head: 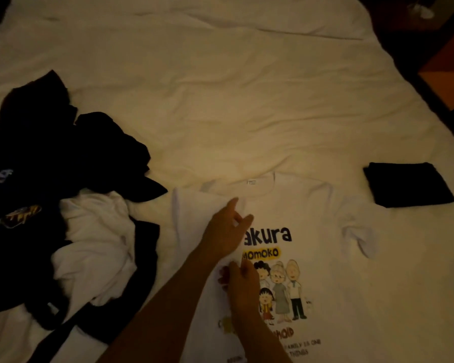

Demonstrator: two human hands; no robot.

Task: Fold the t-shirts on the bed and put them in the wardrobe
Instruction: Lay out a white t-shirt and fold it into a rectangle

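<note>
**White printed t-shirt laid out at the bed's near edge, both hands on its folded side**

A dim room; the bed fills nearly the whole view, covered by a rumpled cream sheet. Past its far right edge lie dark floor and an orange-brown piece of furniture, cut off by the frame.

The white t-shirt lies face up near the bed's near edge, collar toward the far side, printed with cartoon figures and the words "akura" and "MOMOKO". Its left side is folded in over the chest. The left hand rests on that folded part just below the collar, thumb and forefinger pinching the cloth's edge. The right hand sits just nearer, at the left of the print, fingers curled onto the fabric; whether it pinches the cloth cannot be told.

Toward the bed's left edge lies an unfolded heap of black t-shirts with a crumpled white garment among them. Near the right edge, apart from the white shirt's sleeve, sits a folded black t-shirt.
</note>
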